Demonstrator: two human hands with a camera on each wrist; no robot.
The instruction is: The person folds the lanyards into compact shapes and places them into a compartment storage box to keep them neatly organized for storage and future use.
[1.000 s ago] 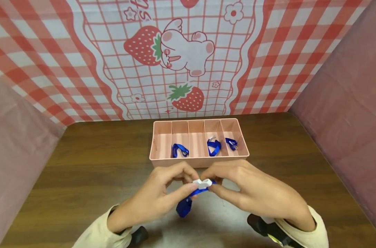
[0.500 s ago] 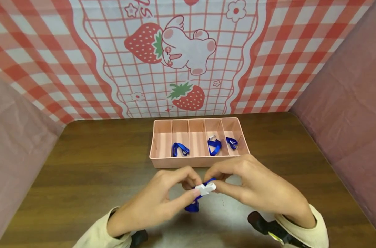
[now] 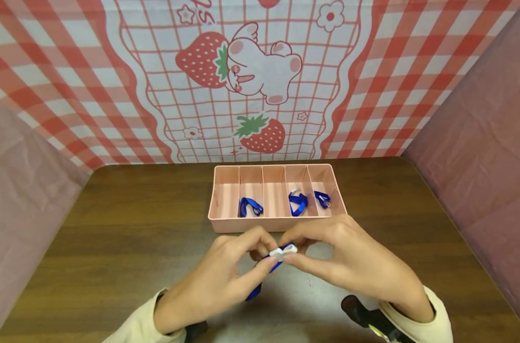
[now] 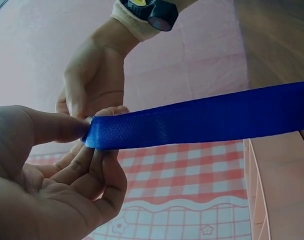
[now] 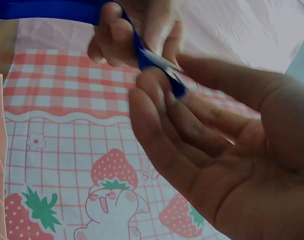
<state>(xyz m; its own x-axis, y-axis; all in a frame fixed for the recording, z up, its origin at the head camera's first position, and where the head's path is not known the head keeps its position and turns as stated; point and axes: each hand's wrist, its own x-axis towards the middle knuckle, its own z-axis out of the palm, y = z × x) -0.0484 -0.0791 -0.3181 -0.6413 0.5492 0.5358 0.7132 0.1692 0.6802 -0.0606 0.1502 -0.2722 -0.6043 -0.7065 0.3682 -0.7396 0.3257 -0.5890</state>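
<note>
Just in front of the box, both hands meet at a blue lanyard (image 4: 202, 117) with a white plastic clip (image 3: 284, 251). My left hand (image 3: 221, 276) pinches the ribbon and the clip's left end between thumb and fingers. On the other side, my right hand (image 3: 350, 259) pinches the clip's right end, thumb on top. A length of blue ribbon (image 3: 254, 292) hangs below the left hand in the head view. Seen from the right wrist, the clip lies along the ribbon, blurred, between the two hands.
A pink box (image 3: 266, 226) with several compartments stands behind the hands. Blue lanyards lie in three of them: one on the left (image 3: 251, 206), one right of the middle (image 3: 299, 205) and one at the right end (image 3: 323, 199). A checked strawberry cloth (image 3: 260, 133) hangs behind the wooden table (image 3: 127, 228).
The clip has tilted in the fingers, and my right thumb has come onto its end. The hanging ribbon swung right, then back left. Both hands stay in nearly the same place.
</note>
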